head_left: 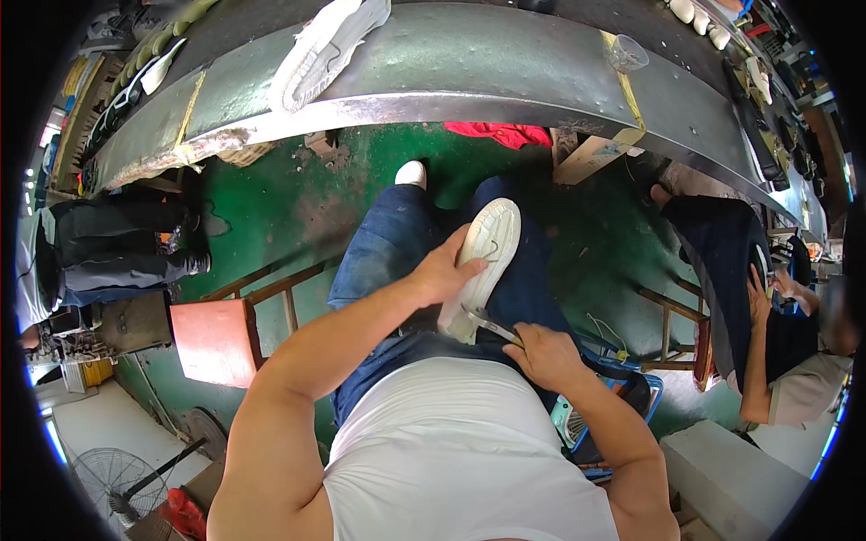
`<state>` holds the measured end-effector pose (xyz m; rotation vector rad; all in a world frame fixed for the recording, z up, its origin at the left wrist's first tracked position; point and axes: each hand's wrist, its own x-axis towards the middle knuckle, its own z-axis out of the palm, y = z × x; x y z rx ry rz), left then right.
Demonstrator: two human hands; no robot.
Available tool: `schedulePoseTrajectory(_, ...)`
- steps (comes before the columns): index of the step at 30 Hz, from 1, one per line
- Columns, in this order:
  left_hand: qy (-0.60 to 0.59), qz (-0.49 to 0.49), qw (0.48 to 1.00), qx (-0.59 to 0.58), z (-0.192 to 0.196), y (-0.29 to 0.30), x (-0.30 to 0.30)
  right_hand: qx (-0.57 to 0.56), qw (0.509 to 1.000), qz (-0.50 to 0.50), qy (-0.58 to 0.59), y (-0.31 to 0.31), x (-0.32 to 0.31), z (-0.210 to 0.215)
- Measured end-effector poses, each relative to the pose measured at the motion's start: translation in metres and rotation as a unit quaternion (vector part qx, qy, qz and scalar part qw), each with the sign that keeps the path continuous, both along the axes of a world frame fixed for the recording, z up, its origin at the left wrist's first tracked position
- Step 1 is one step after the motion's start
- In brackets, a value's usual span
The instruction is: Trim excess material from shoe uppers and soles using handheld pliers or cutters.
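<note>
A white shoe (pixel 499 230) rests across my lap with its underside up and its toe pointing away from me. Stitching runs along its rim, and a short dark curved strand lies on the underside. My left hand (pixel 442 270) grips the shoe by its left edge, thumb on top. Closed around the handle of a thin metal hand tool (pixel 490 325) is my right hand (pixel 548 356); the tool's curved tip touches or nearly touches the heel end. Its exact kind is unclear. Another white shoe (pixel 320 59) lies underside up on the metal-topped bench (pixel 451 54) ahead.
A clear plastic cup (pixel 627 56) stands on the bench. To my left is a red-topped stool (pixel 215 338); a fan (pixel 117 482) stands behind it. At right, a seated co-worker (pixel 758 334) works with both hands. Red cloth (pixel 501 133) lies under the bench.
</note>
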<state>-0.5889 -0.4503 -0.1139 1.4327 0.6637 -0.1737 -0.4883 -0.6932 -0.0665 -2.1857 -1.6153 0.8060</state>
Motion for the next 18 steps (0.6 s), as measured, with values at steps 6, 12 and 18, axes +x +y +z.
schedulePoseTrajectory(6,-0.015,-0.108,0.994,-0.029,-0.012,-0.032,-0.061,-0.163,0.981,-0.009,0.106,0.004,0.027,0.014)
schedulePoseTrajectory(12,-0.054,-0.047,0.992,0.104,-0.014,-0.055,-0.047,-0.160,0.967,-0.037,0.197,0.001,0.034,0.031)
schedulePoseTrajectory(18,-0.037,0.031,0.999,-0.010,-0.002,-0.028,-0.048,-0.053,0.953,-0.143,0.261,0.014,0.024,-0.011)
